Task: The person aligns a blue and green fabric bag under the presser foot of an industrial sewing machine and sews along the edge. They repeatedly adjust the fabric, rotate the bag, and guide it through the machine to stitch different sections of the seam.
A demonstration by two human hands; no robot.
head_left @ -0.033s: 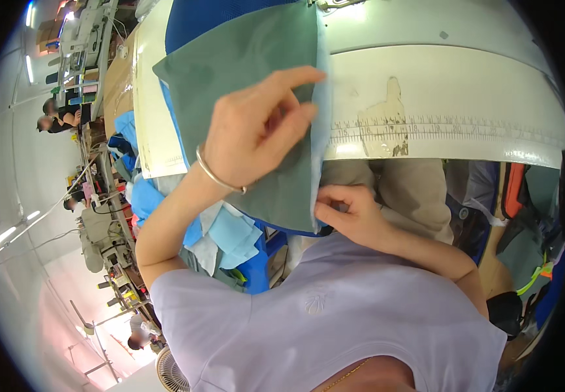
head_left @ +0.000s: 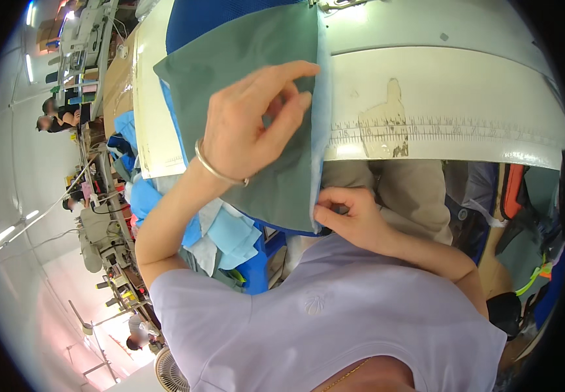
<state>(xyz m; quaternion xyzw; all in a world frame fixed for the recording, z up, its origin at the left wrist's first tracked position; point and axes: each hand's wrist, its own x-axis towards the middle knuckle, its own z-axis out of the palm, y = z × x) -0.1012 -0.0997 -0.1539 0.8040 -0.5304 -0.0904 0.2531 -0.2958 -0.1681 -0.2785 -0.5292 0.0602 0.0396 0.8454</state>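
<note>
A grey-green fabric piece [head_left: 256, 59] lies over the table's left half, with blue mesh cloth [head_left: 230, 16] at its far end. Along its right side runs a pale light-blue edge strip [head_left: 321, 117]. My left hand [head_left: 246, 121], a bangle at the wrist, is over the fabric near that strip. Its thumb and forefinger are apart with nothing between them; whether it touches the cloth I cannot tell. Down at the near right corner, my right hand [head_left: 354, 219] pinches the fabric's edge, which hangs past the table toward my lap.
A white table [head_left: 478, 85] with a printed ruler strip [head_left: 439, 129] extends to the right. At the far edge is a metal machine part [head_left: 341, 5]. Light-blue cloth scraps [head_left: 230, 238] are heaped below on the left. Farther left, people sit among sewing machines [head_left: 103, 238].
My left hand has shifted slightly left and away from me, off the edge strip. My right hand keeps its pinch at the corner, almost unmoved.
</note>
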